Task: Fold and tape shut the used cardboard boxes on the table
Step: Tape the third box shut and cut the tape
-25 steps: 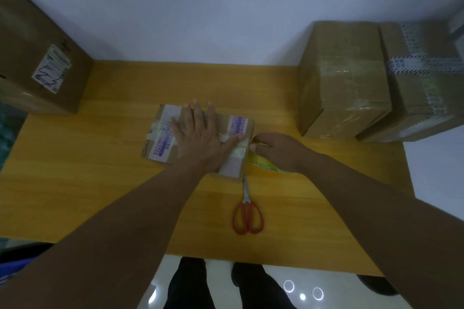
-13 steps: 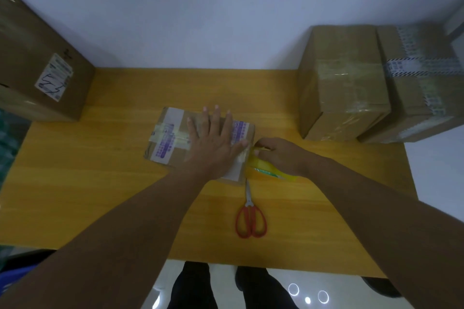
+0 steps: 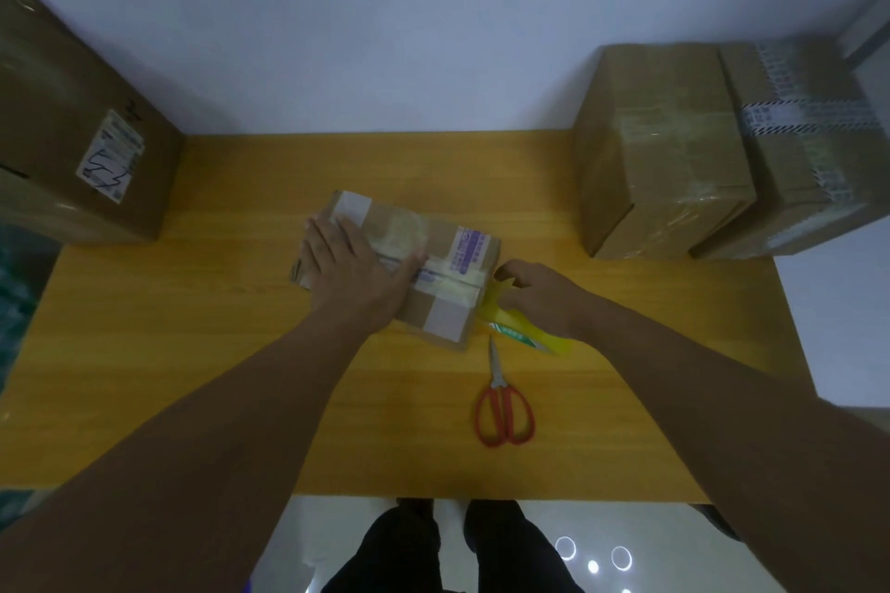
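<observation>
- Pale bluish wall (image 3: 385, 14) backs an orange-yellow wooden worktop (image 3: 216, 352). The small flat brown cardboard box (image 3: 433, 231) being worked on lies near the worktop's middle with its flaps folded shut.
- The left hand (image 3: 351, 270) lies flat on the left half of this box, fingers straight and slightly spread, pressing the top down.
- The right hand (image 3: 539, 289) is curled round a roll of yellowish packing tape (image 3: 525, 335) just beside the box's right end.
- A pale strip runs along the centre seam toward the roll. I judge the folding done and the taping of this box under way.
- The strip looks uncut, and the red-handled scissors (image 3: 503, 409) lie untouched on the worktop, nearer the person.
- At the right rear a tall brown cardboard box wrapped in clear tape (image 3: 660, 149) touches a brown cardboard box banded with printed white tape (image 3: 809, 135). Both are closed and look finished.
- A large brown cardboard box with a white label (image 3: 62, 120) sits at the left edge of view, partly cut off. I cannot tell whether its seam is taped.
- The left palm hides part of the seam.
- The right fingertips and the spot where tape leaves the roll are unclear.
- Old labels and old tape on the lid make the fresh strip hard to trace in the dim light.
</observation>
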